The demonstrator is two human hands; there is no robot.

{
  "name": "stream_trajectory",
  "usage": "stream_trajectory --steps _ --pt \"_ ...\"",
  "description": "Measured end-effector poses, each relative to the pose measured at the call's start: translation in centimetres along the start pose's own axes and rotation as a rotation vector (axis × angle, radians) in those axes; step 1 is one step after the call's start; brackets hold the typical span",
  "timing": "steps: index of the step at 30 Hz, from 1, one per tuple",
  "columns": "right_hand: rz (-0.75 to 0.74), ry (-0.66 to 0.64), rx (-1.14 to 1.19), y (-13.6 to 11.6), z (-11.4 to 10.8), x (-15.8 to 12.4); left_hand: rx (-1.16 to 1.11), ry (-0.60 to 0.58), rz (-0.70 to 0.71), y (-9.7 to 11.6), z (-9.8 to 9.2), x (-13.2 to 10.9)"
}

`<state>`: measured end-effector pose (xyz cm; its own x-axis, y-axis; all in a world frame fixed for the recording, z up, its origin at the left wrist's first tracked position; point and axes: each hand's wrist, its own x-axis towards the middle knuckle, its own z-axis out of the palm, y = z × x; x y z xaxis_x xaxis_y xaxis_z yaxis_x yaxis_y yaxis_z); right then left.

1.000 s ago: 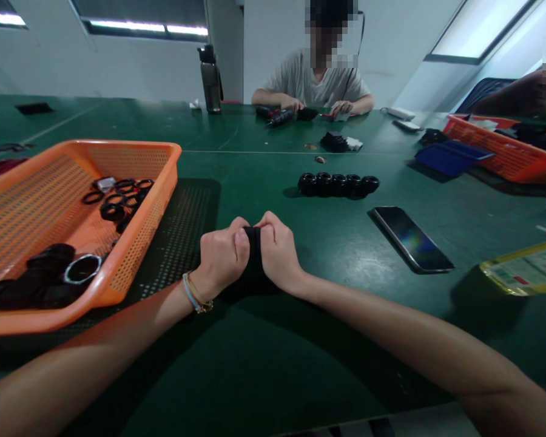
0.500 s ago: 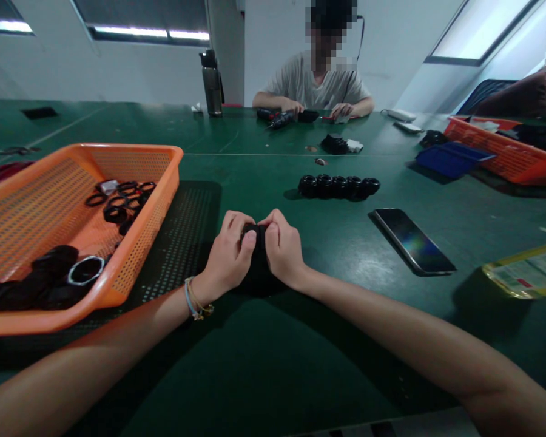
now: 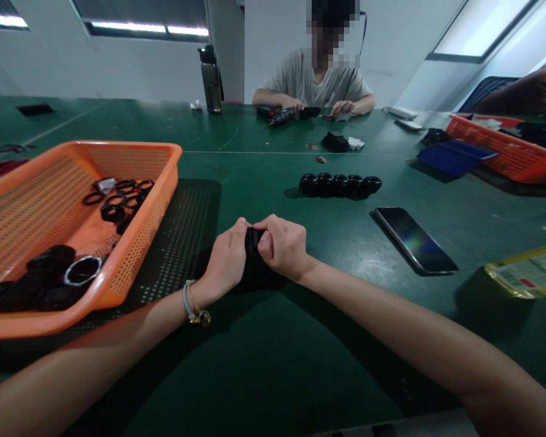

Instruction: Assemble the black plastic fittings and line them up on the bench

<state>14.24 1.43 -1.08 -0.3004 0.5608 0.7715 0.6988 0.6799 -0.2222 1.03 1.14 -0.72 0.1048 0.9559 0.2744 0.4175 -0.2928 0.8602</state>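
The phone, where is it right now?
In the head view, the phone lies right of centre on the green table, left of the yellow-edged item.

It is rather dim. Light glows at the far windows (image 3: pixel 141 15). The phone (image 3: pixel 415 240) on the right shines. The left basket (image 3: pixel 149 237) drops a dotted shadow on the table (image 3: pixel 255 370). Things at the sides look stretched.

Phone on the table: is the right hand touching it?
No, the phone lies apart on the green table, while the right hand grips a black part.
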Motion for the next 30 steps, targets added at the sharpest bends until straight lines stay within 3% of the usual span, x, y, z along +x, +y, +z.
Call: stream_trajectory --steps 4,12,18,24,30 --pt "0.043 -0.021 0.019 -0.4 0.2 -0.1 0.102 -0.013 -0.042 0.0 0.0 -0.2" --pt "0.359 -0.058 0.144 -2.1 0.9 -0.2 0.312 0.041 0.056 0.3 -0.5 -0.4" --pt "0.587 -0.028 0.310 -2.9 0.7 0.5 0.539 0.101 0.279 0.3 -1.2 -0.4" --pt "0.735 0.012 0.446 -3.1 0.6 0.6 0.719 0.075 0.517 0.4 -1.8 0.1" --pt "0.799 -0.044 0.478 -2.5 1.0 0.1 0.664 0.043 0.429 0.0 -1.3 0.5"
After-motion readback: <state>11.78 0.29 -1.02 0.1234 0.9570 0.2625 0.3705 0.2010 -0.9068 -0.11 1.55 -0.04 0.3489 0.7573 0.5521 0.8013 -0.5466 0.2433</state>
